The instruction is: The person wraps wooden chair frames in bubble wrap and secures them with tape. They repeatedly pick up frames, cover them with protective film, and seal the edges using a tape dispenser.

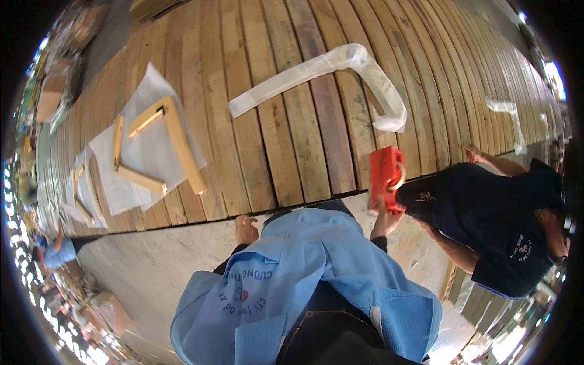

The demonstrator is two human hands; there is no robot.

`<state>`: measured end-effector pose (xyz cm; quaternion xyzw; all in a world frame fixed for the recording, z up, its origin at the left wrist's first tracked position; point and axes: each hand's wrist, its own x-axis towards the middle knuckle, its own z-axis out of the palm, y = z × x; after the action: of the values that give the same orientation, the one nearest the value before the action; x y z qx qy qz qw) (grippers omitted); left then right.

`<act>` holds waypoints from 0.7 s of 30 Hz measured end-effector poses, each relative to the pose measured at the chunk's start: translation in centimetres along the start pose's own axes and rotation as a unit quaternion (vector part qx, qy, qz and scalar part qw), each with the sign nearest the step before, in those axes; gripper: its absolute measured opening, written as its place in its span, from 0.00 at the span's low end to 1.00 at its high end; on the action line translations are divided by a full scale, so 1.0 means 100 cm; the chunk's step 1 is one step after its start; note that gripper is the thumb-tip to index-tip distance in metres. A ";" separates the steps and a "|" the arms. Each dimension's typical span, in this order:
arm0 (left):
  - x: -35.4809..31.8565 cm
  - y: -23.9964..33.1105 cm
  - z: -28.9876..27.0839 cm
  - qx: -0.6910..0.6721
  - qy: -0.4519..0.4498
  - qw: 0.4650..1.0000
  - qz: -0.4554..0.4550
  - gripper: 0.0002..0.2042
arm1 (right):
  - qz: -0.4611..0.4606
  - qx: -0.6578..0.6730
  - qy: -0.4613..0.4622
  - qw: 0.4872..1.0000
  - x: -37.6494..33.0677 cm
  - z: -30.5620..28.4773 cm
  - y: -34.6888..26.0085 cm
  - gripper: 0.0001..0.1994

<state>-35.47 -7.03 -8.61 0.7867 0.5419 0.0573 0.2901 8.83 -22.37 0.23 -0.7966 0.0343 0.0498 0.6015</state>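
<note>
My right hand is closed round the lower end of a red tape dispenser, held upright at the slatted table's near edge. A yellowish tape roll shows on its right side. My left hand hangs just off the same edge, its fingers loosely bent and apart, with nothing visible in them. Farther in on the table lies an angled piece wrapped in whitish film, apart from both hands. Left of it, bare L-shaped wooden pieces rest on translucent sheets.
The long wooden slatted table spans the view. At the right a person in a dark shirt stands close, one hand on the table beside another wrapped piece. Someone in blue is at the far left. Cardboard boxes stand beyond.
</note>
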 end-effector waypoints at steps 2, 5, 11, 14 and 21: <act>-0.041 -0.051 0.024 0.000 0.038 0.998 -0.057 0.15 | 0.064 -0.174 -0.071 0.980 -0.060 0.000 -0.043 0.51; -0.061 -0.094 0.053 -0.058 -0.038 0.975 -0.212 0.17 | 0.012 -0.042 -0.185 0.982 -0.101 0.016 0.001 0.53; -0.111 -0.126 0.015 -0.359 -0.059 0.907 -0.209 0.20 | -0.087 -0.203 -0.214 0.952 -0.201 0.167 -0.018 0.50; -0.178 -0.151 -0.019 -0.389 0.041 0.884 -0.257 0.21 | -0.090 -0.202 -0.147 0.964 -0.273 0.242 -0.017 0.49; -0.319 -0.271 0.009 -0.322 0.205 0.742 -0.551 0.19 | -0.044 -0.387 -0.077 0.918 -0.343 0.310 0.090 0.43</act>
<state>-70.29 -29.06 -16.26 0.1799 0.8767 0.2185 0.3889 -27.45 4.79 -12.62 -0.9615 -0.0691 0.0944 0.2488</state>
